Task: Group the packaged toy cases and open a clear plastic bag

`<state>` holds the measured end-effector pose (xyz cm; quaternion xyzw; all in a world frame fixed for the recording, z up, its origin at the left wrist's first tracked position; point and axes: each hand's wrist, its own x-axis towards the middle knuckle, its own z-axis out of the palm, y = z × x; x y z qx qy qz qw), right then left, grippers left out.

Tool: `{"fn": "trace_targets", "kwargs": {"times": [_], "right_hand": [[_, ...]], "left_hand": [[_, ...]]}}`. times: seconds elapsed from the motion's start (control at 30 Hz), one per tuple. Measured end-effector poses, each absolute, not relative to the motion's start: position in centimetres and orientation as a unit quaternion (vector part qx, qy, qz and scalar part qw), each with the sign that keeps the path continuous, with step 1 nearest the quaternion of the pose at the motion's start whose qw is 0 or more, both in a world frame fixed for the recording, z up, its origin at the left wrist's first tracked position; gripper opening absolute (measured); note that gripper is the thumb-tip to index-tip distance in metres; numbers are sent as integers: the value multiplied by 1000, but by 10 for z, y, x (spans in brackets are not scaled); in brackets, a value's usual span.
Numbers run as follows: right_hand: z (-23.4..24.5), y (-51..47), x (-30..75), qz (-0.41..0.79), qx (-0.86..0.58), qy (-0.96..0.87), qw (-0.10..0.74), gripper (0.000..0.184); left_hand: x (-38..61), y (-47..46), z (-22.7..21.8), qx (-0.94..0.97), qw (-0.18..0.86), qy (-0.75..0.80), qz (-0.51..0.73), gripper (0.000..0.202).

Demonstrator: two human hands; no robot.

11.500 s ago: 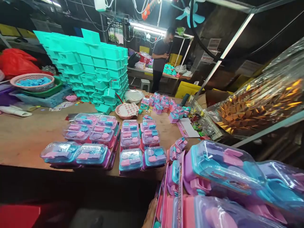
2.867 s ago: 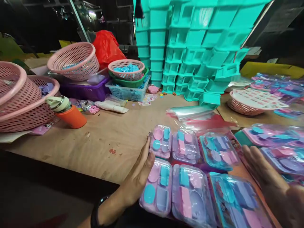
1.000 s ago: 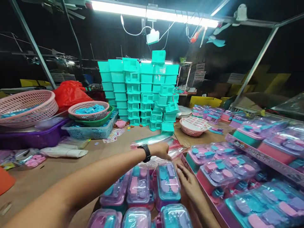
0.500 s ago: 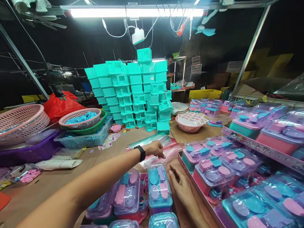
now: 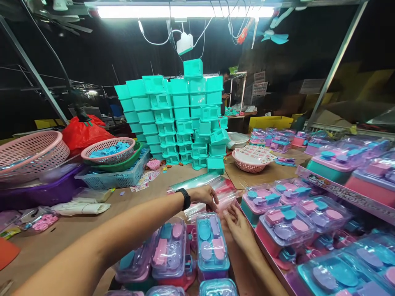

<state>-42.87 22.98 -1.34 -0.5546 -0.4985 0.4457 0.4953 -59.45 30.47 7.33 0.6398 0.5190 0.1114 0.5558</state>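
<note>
My left hand (image 5: 206, 196), with a black band on the wrist, reaches across the table and rests on a stack of clear plastic bags (image 5: 224, 190), its fingers curled down and pinching the top one. Just right of it, my right hand (image 5: 239, 225) lies with its fingers stretched out and apart, the tips touching the near edge of the bags. Below both hands stands a toy set in a clear blister pack (image 5: 212, 243), with a similar pack (image 5: 168, 251) to its left. Several more packs on pink cards (image 5: 286, 222) lie at the right.
A tall stack of teal plastic boxes (image 5: 182, 119) stands mid-table. Pink baskets (image 5: 31, 154) (image 5: 108, 150), a purple crate (image 5: 40, 193) and a red bag (image 5: 83, 133) sit at the left. A pink basket of sticker sheets (image 5: 251, 162) is behind the bags. A person (image 5: 226, 95) stands far back.
My right hand has slid forward from beside the blister pack to the edge of the bags. My left hand has stayed on the bags, its fingers curling in.
</note>
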Motion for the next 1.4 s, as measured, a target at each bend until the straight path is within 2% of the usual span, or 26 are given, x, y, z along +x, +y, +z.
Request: {"fn": "trace_targets", "kwargs": {"times": [0.07, 0.2, 0.33, 0.53, 0.73, 0.87, 1.1, 1.4], "right_hand": [[-14, 239, -431, 452, -567, -483, 491, 93], [-10, 251, -437, 466, -585, -455, 483, 66], [-2, 254, -446, 510, -564, -427, 490, 57], [-6, 254, -451, 546, -541, -392, 505, 35], [-13, 252, -446, 573, -489, -380, 537, 52], [-11, 251, -443, 564, -486, -372, 555, 62], [-2, 240, -436, 545, -516, -393, 531, 54], [32, 225, -421, 464, -560, -462, 507, 57]], "left_hand": [[-599, 306, 73, 636, 563, 511, 129, 45], [-609, 309, 74, 633, 566, 503, 163, 38], [-614, 310, 73, 635, 567, 499, 162, 31], [-618, 309, 71, 638, 558, 505, 164, 20], [-624, 309, 76, 639, 505, 534, 228, 10], [-630, 314, 81, 639, 451, 564, 263, 12], [-654, 336, 80, 619, 291, 659, 313, 11], [-656, 332, 74, 634, 258, 685, 251, 13]]}}
